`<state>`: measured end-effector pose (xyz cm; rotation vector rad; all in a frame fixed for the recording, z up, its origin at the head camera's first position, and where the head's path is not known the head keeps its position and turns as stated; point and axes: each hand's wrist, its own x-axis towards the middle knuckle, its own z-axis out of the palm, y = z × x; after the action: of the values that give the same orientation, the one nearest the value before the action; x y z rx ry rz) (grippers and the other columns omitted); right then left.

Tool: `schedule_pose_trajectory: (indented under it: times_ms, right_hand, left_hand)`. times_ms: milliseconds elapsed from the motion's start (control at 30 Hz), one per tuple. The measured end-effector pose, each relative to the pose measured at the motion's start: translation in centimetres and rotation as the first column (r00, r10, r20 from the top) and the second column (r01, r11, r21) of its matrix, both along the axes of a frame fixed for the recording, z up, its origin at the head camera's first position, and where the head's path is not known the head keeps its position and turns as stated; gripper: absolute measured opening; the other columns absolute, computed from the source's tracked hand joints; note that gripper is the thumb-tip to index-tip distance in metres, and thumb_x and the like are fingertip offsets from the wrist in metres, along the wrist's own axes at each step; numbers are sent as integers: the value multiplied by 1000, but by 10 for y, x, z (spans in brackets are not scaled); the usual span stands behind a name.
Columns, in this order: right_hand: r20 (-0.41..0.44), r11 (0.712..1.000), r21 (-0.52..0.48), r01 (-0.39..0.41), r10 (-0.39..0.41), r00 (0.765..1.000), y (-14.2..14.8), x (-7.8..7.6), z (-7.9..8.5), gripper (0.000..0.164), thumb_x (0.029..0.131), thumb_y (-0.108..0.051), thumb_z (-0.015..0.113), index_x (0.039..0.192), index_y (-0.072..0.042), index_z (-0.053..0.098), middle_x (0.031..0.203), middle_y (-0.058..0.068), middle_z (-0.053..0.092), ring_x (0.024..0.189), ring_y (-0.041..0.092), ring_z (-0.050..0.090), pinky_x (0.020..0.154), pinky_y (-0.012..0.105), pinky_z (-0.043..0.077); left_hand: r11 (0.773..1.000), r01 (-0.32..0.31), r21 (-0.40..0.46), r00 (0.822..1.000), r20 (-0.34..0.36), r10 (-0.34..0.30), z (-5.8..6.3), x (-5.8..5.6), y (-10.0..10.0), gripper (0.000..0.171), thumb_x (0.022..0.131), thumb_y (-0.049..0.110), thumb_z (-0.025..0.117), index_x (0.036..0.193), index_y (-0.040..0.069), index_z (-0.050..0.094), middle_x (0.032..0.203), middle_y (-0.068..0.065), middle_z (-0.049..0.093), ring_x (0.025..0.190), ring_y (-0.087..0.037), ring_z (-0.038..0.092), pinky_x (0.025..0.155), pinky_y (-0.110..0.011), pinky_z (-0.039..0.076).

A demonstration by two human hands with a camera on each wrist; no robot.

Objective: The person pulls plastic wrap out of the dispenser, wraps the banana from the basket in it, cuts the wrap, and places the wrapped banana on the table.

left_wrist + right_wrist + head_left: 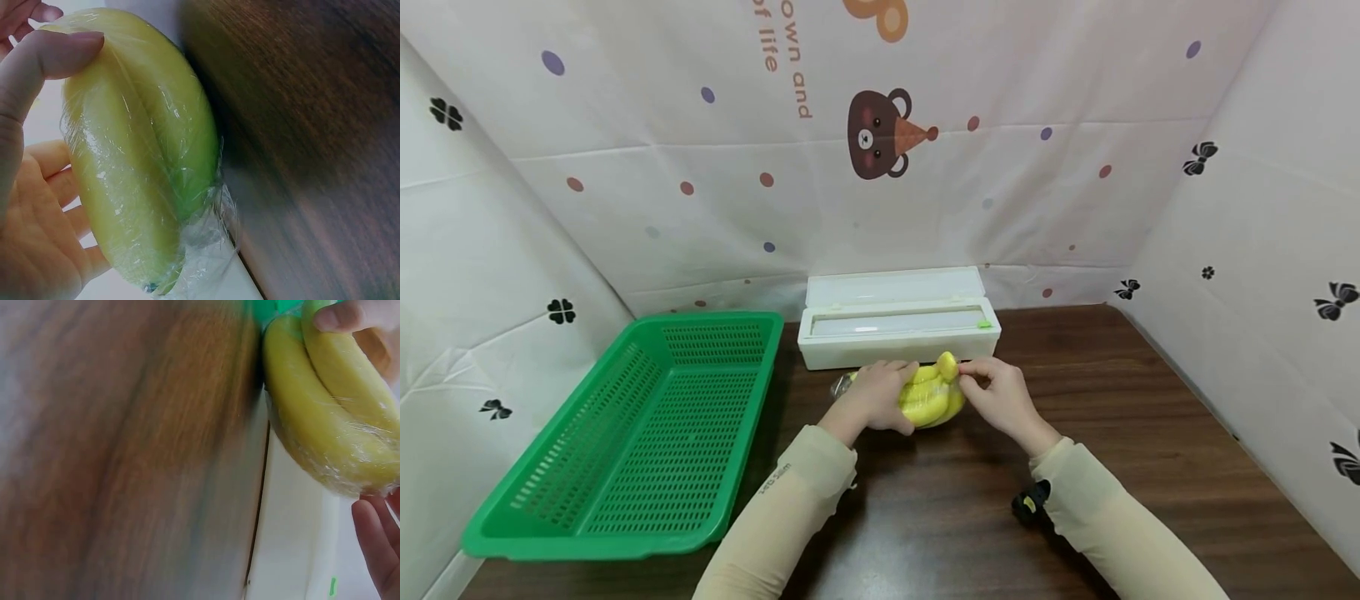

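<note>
A bunch of yellow bananas wrapped in clear plastic wrap is held close over the table. My left hand grips it from the left, thumb on the near side and fingers round the far side. In the left wrist view the bananas show greenish ends, with loose plastic wrap bunched beyond them. At the stem end, my right hand has thumb and fingertips pinched at the wrap's edge. The right wrist view shows the wrap stretched over the bananas beside my right fingers.
Behind the bananas stands a white film-dispenser box with its lid raised and a green slider. A green plastic basket is on the left of the dark wooden table. Printed cloth hangs round the back and sides.
</note>
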<state>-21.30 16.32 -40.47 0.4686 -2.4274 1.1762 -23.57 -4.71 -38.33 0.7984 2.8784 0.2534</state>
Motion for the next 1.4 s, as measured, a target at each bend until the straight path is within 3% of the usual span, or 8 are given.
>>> schedule_pose_trajectory:
  times_ms: [233,433,567,933,1267,1400]
  right_hand:
    - [91,1000,20,5,-7,996,-1,12,2,33,88,-23,65,113,-2,68,107,14,70,85,20,68,66,24,54]
    - [73,999,30,42,-44,996,-8,15,1,51,86,-41,66,124,-8,62,109,12,70,84,19,67,68,30,55]
    - [66,998,24,55,-57,996,-12,12,4,47,87,-39,65,123,-9,62,106,11,71,94,22,68,74,38,56]
    - [130,997,81,2,-13,991,-18,-7,15,38,91,-27,63,122,-5,62,109,14,69,97,25,67,79,40,55]
    - [250,983,145,-112,72,965,-18,-26,27,39,96,-26,54,128,-3,56,120,17,63,103,28,63,79,38,54]
    - [304,973,170,-156,98,948,-19,-33,32,40,97,-25,52,130,-2,52,125,18,60,109,30,61,85,41,53]
  left_hand:
    - [1000,5,-21,1000,-11,-5,1,-1,3,99,65,40,82,148,13,33,147,-4,41,131,-27,41,106,-46,33]
    - [999,-7,-36,1000,-7,7,6,1,5,99,66,39,82,148,13,33,147,-4,41,130,-28,41,106,-48,34]
    - [999,-14,-40,1000,-4,14,5,0,4,101,65,40,82,148,12,32,147,-4,41,130,-29,41,104,-49,35]
    - [998,-65,18,997,44,64,3,2,-6,110,63,46,84,149,10,27,145,-8,43,124,-30,45,99,-53,36]
    - [989,-77,125,993,98,65,4,10,-15,103,67,47,77,149,8,28,134,-6,53,99,-24,52,89,-41,42]
    - [981,-68,184,993,110,48,4,14,-20,97,72,47,72,149,7,28,137,-6,51,95,-18,53,83,-34,46]
